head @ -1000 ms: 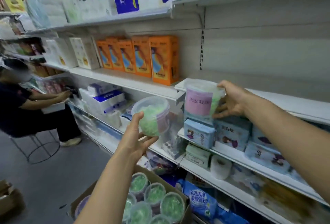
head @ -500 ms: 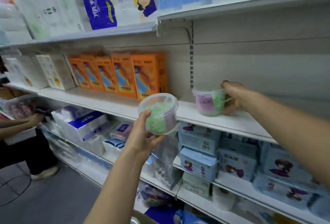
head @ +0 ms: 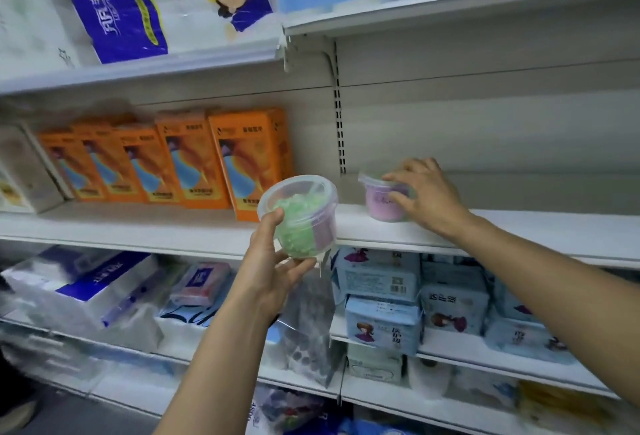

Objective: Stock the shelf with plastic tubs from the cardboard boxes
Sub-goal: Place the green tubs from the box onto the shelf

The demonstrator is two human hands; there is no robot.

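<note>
My left hand (head: 273,268) holds a clear plastic tub (head: 301,214) of green beads with a pink label, tilted, just in front of the white shelf (head: 519,226). A second tub (head: 382,202) with a pink label stands on that shelf, near the back wall. My right hand (head: 422,197) grips it from the right side and top, fingers curled over its lid. The cardboard boxes are out of view.
Orange boxes (head: 242,160) stand in a row on the same shelf, left of the tubs. Bare shelf runs to the right of my right hand. Blue packets (head: 381,313) fill the shelves below. Toilet-paper packs (head: 138,1) sit on the shelf above.
My right hand has pushed its tub further back on the shelf and now covers its top. My left hand has raised its tub closer to the shelf edge. The view has tilted up.
</note>
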